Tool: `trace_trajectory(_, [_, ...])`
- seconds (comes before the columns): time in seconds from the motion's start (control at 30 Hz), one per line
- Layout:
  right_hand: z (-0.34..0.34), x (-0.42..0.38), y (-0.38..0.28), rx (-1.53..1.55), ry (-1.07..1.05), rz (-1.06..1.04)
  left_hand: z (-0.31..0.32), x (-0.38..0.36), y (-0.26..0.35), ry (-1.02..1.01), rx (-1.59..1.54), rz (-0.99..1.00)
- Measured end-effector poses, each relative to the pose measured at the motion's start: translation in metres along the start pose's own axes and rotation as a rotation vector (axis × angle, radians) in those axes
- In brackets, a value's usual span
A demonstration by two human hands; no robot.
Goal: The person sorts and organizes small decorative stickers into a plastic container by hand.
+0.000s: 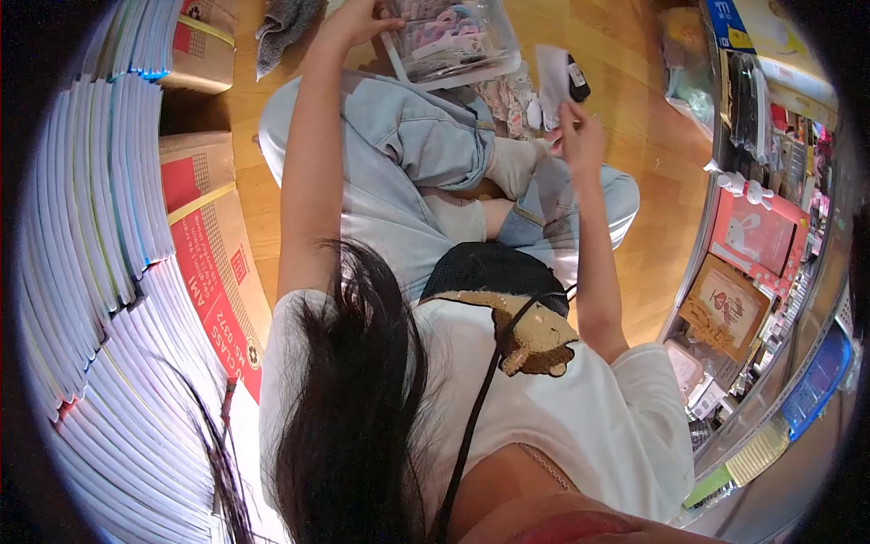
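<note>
At the top of the head view, my left hand (362, 20) is at the left edge of a clear plastic box (513, 68), its thumb and fingers apart near the rim. Pink, white and purple small items (449, 32) lie in the box. My right hand (577, 136) pinches the lower end of a whitish translucent strip or bag (552, 77). Just beyond it a small black object (578, 83) rests on the floor. Patterned packets (507, 104) lie between the box and my right hand, beside my socked feet (517, 168).
Tall stacks of books or notebooks (91, 199) and cardboard boxes (204, 227) line the left. A grey cloth (286, 32) lies at the top left. Shelves on the right hold a pink rabbit box (759, 234), a brown frame (725, 306) and a blue case (816, 385).
</note>
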State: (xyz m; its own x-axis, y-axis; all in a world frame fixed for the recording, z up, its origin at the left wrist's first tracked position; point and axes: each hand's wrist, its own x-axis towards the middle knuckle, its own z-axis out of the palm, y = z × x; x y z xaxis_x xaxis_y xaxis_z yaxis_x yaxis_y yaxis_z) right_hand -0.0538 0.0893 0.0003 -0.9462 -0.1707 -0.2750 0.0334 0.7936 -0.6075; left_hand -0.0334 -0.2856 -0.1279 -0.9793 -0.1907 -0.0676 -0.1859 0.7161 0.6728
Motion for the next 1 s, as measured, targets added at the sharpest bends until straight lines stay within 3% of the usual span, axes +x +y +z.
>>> trace_trajectory(0.07, [-0.006, 0.004, -0.005, 0.292, -0.040, -0.042, -0.021, -0.013, 0.040, -0.026, -0.019, -0.136])
trace_trajectory(0.17, [-0.004, 0.013, -0.019, 0.478, -0.086, -0.243, -0.019, -0.013, 0.037, 0.036, -0.039, -0.074])
trace_trajectory(0.27, [0.005, 0.008, -0.061, 0.598, -0.212, -0.223, -0.016, -0.015, 0.034, 0.126, -0.033, -0.013])
trace_trajectory(0.37, [0.032, 0.016, -0.086, 0.525, -0.226, -0.267, -0.030, -0.023, 0.053, -0.003, -0.135, -0.183])
trace_trajectory(0.47, [0.059, 0.023, -0.107, 0.559, -0.215, -0.315, -0.001, 0.001, 0.017, 0.070, -0.044, -0.023])
trace_trajectory(0.5, [0.066, 0.026, -0.111, 0.577, -0.218, -0.344, -0.014, -0.005, 0.030, -0.021, -0.072, -0.110])
trace_trajectory(0.57, [0.075, 0.029, -0.120, 0.628, -0.204, -0.361, -0.009, -0.004, 0.026, 0.043, -0.045, -0.115])
trace_trajectory(0.67, [0.084, 0.045, -0.113, 0.357, -0.093, -0.463, -0.016, -0.007, 0.037, 0.023, -0.064, -0.185])
trace_trajectory(0.83, [0.097, 0.040, -0.119, 0.285, 0.104, -0.641, -0.013, -0.003, 0.031, 0.021, -0.114, -0.112])
trace_trajectory(0.93, [0.111, 0.037, -0.122, 0.241, 0.160, -0.722, -0.044, -0.024, 0.063, -0.066, -0.279, -0.338])
trace_trajectory(1.0, [0.123, 0.040, -0.120, 0.195, 0.200, -0.799, -0.043, -0.022, 0.061, -0.063, -0.253, -0.315])
